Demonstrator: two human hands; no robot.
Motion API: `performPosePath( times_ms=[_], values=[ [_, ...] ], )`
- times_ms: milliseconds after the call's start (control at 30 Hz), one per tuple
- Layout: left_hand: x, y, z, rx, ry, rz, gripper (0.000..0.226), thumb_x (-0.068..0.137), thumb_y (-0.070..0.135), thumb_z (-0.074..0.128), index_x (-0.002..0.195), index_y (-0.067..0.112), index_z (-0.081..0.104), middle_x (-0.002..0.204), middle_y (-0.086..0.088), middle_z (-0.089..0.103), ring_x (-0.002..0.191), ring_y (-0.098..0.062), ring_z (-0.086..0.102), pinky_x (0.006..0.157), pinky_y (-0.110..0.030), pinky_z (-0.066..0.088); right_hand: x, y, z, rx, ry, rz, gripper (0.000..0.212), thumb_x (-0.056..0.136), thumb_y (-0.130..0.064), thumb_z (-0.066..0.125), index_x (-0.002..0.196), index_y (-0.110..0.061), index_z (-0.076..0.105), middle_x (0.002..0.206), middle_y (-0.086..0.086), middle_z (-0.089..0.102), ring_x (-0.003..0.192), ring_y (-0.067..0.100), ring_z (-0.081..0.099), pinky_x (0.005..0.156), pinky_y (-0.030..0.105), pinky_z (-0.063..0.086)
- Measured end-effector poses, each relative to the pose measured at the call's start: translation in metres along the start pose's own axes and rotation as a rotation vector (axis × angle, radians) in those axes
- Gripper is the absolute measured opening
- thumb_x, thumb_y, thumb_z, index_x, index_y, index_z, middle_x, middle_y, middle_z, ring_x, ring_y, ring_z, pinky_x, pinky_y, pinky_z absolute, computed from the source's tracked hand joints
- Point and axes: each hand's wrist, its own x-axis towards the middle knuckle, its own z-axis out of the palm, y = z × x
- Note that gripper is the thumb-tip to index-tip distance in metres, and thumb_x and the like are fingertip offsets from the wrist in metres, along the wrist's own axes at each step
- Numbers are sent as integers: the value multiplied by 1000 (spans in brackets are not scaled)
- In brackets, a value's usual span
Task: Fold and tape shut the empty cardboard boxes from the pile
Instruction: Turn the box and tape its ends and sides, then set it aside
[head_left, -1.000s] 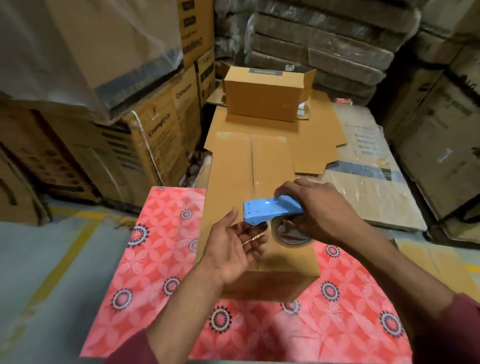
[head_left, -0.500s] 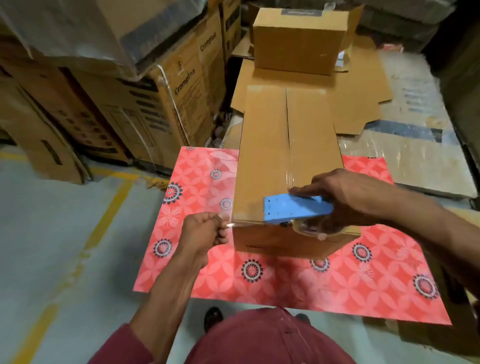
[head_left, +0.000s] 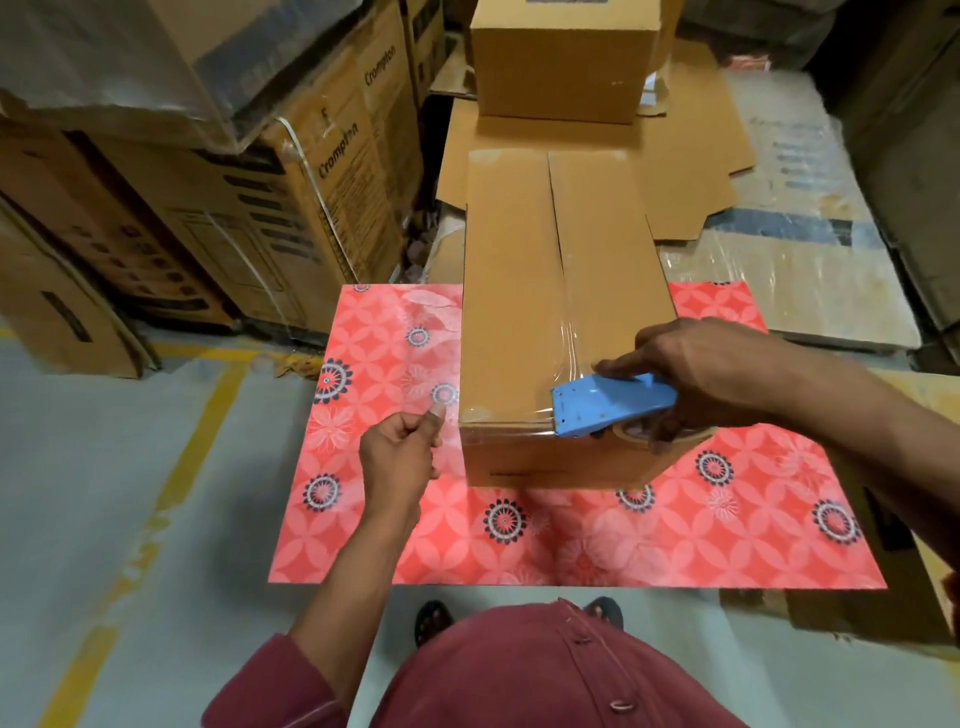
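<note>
A closed brown cardboard box (head_left: 519, 291) lies lengthwise on a red patterned mat (head_left: 571, 540), flaps meeting in a centre seam. Clear tape (head_left: 571, 338) covers the near part of the seam. My right hand (head_left: 696, 374) grips a blue tape dispenser (head_left: 613, 405) at the box's near top edge, its roll hanging over the front face. My left hand (head_left: 400, 457) is just left of the box's near left corner, thumb against curled fingers, pinching the clear tape end that stretches along the front edge from the dispenser.
A smaller closed box (head_left: 561, 57) stands behind on flattened cardboard sheets (head_left: 691, 156). Stacked printed cartons (head_left: 291, 197) crowd the left, and wrapped flat packs (head_left: 789, 270) lie to the right. The grey floor (head_left: 104, 493) has yellow lines. My feet are at the mat's near edge.
The view has tilted down and closer. My left hand closed from an open palm into a pinch and moved left of the box. The dispenser shifted to the box's near edge.
</note>
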Motion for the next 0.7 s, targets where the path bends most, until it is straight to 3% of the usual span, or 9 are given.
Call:
performPosePath(
  times_ms=[100,200,467,633,700],
  values=[
    [-1,-6,1,-20,79,88,36,95,28,78,66,12,63,57,3,60,52,-18,47,52,-30,41,-1,-4,-1,8,-11,26,80,77,-63,78,149,-48,48,90,-16,45,96,19,62,74,39,51],
    [7,-14,4,-14,49,39,38,95,30,77,65,13,62,58,0,60,55,-20,47,57,-34,40,0,-8,-2,-12,-21,53,82,78,-62,79,151,-47,46,83,-18,39,89,16,56,73,38,51],
    [19,-26,10,-77,-158,-260,33,93,38,77,79,13,63,66,2,56,46,-10,34,44,-23,27,9,-24,-12,-56,-120,101,84,77,-56,81,151,-50,43,93,-16,40,103,20,61,71,35,42],
    [13,-28,11,-74,-169,-279,39,89,52,77,81,15,66,73,5,66,49,-9,40,41,-21,30,15,-30,-14,-84,-166,100,80,75,-55,84,147,-49,48,81,-20,35,89,14,47,70,35,42],
    [13,-28,11,-53,-157,-271,46,86,60,76,89,15,69,83,3,72,55,-12,48,44,-23,38,18,-33,-14,-109,-186,88,83,72,-58,85,146,-48,49,83,-19,38,88,14,47,69,33,40]
  ],
)
